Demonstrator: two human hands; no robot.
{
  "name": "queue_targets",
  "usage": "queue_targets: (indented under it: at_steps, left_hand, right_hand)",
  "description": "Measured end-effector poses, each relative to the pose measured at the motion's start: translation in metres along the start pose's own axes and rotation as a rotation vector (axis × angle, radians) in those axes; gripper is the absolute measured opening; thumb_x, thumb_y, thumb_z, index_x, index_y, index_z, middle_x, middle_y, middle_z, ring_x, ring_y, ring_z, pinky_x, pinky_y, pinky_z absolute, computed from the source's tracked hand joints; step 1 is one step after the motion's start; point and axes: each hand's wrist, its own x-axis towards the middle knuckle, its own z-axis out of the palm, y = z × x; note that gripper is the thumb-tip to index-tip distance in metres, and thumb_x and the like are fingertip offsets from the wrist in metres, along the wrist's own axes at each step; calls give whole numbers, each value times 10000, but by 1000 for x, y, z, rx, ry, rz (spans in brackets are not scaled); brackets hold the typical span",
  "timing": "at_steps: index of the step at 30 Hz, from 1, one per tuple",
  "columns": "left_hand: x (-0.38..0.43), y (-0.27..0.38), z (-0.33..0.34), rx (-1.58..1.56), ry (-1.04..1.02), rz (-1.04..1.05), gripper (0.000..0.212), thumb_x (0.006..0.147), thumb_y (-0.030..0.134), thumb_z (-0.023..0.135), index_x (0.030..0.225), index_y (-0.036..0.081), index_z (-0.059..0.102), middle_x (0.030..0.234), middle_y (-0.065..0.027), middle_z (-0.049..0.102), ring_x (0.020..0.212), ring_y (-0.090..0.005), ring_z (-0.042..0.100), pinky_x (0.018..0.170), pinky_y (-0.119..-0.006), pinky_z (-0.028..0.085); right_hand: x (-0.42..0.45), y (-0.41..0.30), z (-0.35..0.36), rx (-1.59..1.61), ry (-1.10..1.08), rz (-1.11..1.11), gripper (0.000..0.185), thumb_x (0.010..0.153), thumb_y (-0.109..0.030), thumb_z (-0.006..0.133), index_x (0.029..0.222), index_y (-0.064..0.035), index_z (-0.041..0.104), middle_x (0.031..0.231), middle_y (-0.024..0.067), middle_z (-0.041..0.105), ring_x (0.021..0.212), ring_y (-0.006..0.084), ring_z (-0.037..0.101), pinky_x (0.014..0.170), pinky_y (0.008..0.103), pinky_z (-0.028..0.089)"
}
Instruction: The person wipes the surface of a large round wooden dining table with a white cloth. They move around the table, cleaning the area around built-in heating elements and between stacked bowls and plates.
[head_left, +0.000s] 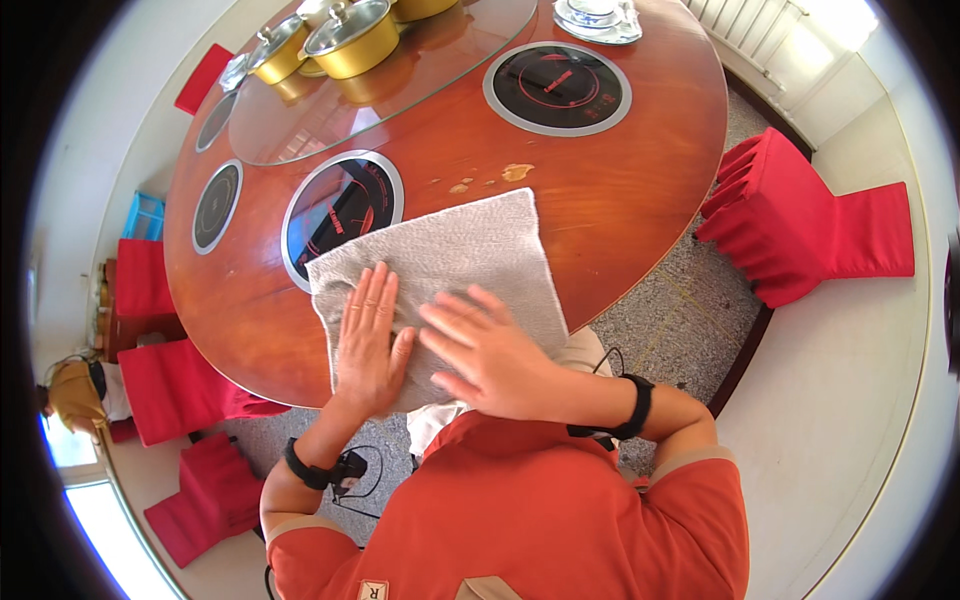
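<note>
A grey cloth (465, 240) with a white hem lies spread out at the near edge of a round wooden table (600, 202). My left hand (369, 341) rests flat on the cloth's left half, fingers extended and pointing away from me. Over its middle is my right hand (480, 352), blurred, with the fingers apart; I cannot tell whether it touches the fabric. Neither hand grips anything. The cloth's far left corner overlaps the rim of a built-in induction cooker (345, 202). Just beyond its far edge, a pale brown patch (516, 172) and smaller spots mark the tabletop.
A glass turntable (427, 75) carries gold pots (356, 45) with glass lids. Another induction cooker (557, 88) is set in the table at right, near stacked white-and-blue dishes (598, 19). Red-covered chairs (787, 217) stand around. A person (79, 394) is at far left.
</note>
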Motion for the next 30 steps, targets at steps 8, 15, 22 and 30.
queue_targets:
  at_steps: [8,15,22,30]
  left_hand:
    - [-10,-183,5,155,167,-351,596,1113,318,431,1625,21,367,1707,-188,322,1603,-346,235,1312,-450,160]
    - [-64,-369,-20,149,264,-730,747,1116,525,338,1587,-54,387,1697,-238,306,1595,-373,218,1315,-454,133]
    - [-4,-273,13,142,213,-667,765,1116,536,334,1607,-51,350,1706,-236,287,1595,-375,221,1313,-453,137]
    - [55,-179,49,60,232,-493,760,1120,529,334,1614,-49,335,1711,-232,278,1599,-369,217,1314,-450,135]
  right_hand:
    - [-9,23,-8,-231,298,106,487,911,-258,741,1308,15,672,1415,176,606,1415,352,495,1210,543,330]
    - [6,32,28,-166,425,48,437,905,-354,722,1137,16,714,1237,183,669,1303,372,544,1172,533,348]
    - [13,37,37,-246,420,157,446,898,-335,640,1111,45,737,1197,233,718,1268,414,599,1152,560,353]
    - [16,34,31,-238,237,172,511,902,-324,624,1230,56,722,1262,236,712,1318,434,575,1198,570,300]
